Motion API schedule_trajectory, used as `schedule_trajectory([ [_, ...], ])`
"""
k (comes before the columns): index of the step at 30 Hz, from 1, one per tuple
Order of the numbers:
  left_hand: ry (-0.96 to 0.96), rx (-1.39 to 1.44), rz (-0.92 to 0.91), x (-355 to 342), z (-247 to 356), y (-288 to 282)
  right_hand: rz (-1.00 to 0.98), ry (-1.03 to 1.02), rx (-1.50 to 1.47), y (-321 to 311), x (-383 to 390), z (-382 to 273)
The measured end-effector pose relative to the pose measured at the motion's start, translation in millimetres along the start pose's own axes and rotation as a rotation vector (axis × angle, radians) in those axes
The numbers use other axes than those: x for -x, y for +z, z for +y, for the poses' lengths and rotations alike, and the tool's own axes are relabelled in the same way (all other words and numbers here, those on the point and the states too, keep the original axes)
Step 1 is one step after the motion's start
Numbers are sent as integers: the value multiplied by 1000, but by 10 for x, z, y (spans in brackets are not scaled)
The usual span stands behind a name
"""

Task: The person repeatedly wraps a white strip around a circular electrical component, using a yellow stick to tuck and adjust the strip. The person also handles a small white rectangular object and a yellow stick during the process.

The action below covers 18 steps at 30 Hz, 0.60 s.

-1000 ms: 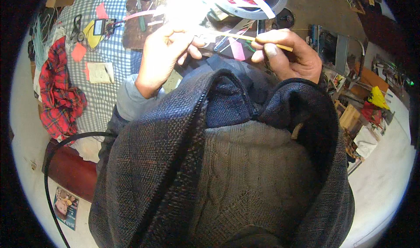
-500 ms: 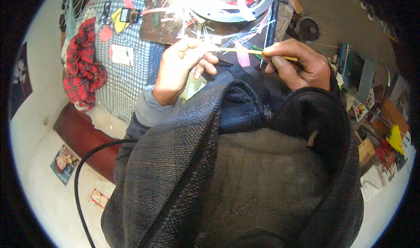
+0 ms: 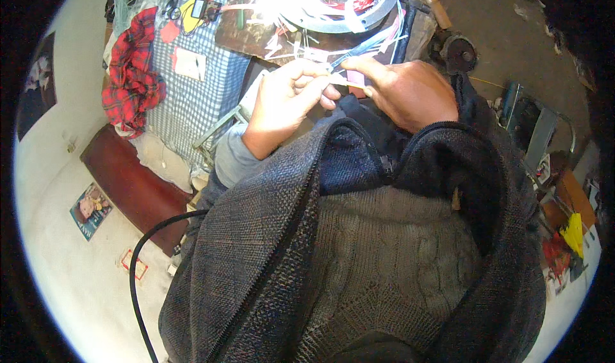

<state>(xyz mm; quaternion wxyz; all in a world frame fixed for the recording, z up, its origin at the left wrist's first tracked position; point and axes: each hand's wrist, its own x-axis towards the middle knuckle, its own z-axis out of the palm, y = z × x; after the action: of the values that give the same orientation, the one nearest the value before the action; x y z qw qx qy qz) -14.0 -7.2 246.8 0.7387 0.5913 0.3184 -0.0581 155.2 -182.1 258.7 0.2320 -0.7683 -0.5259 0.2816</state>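
A thin yellow tube [image 3: 350, 83], sleeve-like, runs between my two hands in front of my chest. My left hand [image 3: 291, 100] is closed, thumb and fingers pinching its left end. My right hand [image 3: 413, 94] has the other end at its thumb, with the index finger stretched towards the left fingertips; its remaining fingers are hidden. Just beyond my hands stands a grey ring-shaped motor stator [image 3: 389, 3] with slots and red wire inside. White and blue strips lie between it and my hands, and a pink strip [image 3: 356, 78] shows behind the tube.
A glaring light whitens part of the dark workboard [image 3: 237, 37]. On the checked cloth [image 3: 218, 84] at left lie a small meter [image 3: 200, 8] and a red plaid cloth [image 3: 133, 74]. A hammer-like wooden handle [image 3: 432, 3] lies at right. A black cable [image 3: 136, 267] loops at lower left.
My right hand has moved left, close to the left hand, and its index finger has straightened. Less of the yellow tube shows. The whole view has shifted slightly.
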Motion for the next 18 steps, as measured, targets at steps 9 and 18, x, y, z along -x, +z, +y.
schedule_trajectory([
  [9,-77,-32,-108,-374,115,-468,143,-151,80,201,-457,0],
  [18,-15,4,-48,-522,44,-709,184,-279,-2,260,-705,-20],
])
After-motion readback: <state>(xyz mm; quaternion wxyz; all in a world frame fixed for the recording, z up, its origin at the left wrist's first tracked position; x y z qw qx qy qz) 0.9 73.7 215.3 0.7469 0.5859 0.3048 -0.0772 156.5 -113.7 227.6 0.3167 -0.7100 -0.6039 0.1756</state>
